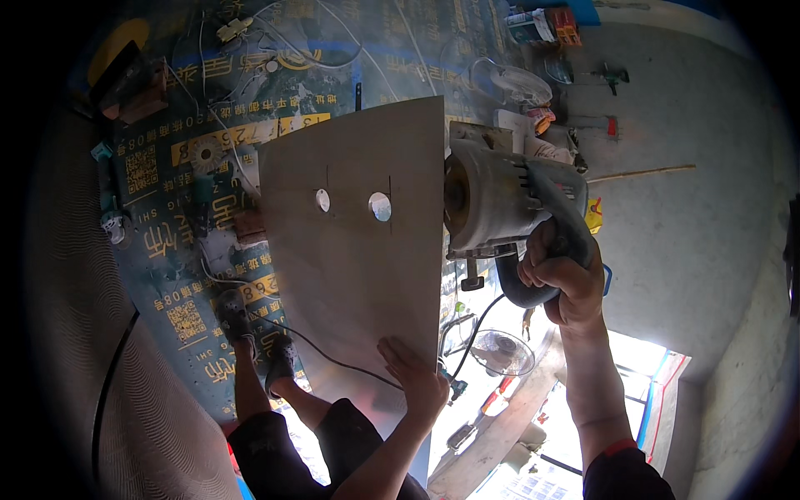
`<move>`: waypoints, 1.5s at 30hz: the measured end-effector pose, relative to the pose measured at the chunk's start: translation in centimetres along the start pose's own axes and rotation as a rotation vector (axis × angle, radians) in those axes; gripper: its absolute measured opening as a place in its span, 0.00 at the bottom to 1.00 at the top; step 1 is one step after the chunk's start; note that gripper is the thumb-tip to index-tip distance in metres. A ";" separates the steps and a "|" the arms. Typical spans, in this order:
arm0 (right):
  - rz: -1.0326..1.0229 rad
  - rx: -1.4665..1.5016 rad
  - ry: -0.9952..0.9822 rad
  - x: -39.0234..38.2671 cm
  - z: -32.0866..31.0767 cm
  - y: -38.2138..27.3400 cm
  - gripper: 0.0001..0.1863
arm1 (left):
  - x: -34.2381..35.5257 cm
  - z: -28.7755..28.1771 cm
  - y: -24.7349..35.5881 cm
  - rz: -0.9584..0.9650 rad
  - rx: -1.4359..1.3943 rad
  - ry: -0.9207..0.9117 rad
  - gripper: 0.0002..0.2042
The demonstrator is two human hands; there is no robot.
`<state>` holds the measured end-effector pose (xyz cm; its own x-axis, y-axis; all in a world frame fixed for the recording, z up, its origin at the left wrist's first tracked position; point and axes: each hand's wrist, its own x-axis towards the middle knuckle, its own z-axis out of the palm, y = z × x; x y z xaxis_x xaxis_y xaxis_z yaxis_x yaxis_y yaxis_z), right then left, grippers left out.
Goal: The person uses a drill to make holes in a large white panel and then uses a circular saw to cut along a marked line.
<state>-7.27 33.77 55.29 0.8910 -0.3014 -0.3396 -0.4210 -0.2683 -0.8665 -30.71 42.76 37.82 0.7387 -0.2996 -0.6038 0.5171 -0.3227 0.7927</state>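
Note:
A large pale grey tile (350,275) with two round holes and thin marking lines fills the middle of the head view. My left hand (412,375) lies on its near right part, fingers stretched out and flat. At the tile's right edge is a bulky, dusty corded power saw (492,196) with a loop handle and a wing knob; its blade is out of sight. My right hand (562,275) is wrapped round the saw's dark handle. Whether the saw is running cannot be told.
A black cable (333,358) crosses the tile's near part. Green printed floor covering (175,275) carries loose cords and a teal angle grinder (112,221) at left. My feet (279,362) stand left of the tile. A green drill (612,77) lies far right; a round wire-mesh thing (504,354) is near right.

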 end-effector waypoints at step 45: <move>0.032 0.007 -0.032 -1.5 -1.2 1.9 0.25 | 0.2 0.6 -0.2 0.017 -0.015 0.011 0.46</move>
<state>-9.65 32.59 54.61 0.8823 -0.2800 -0.3784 -0.4481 -0.2528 -0.8575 -30.91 42.22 37.48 0.7523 -0.2949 -0.5891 0.5106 -0.3041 0.8042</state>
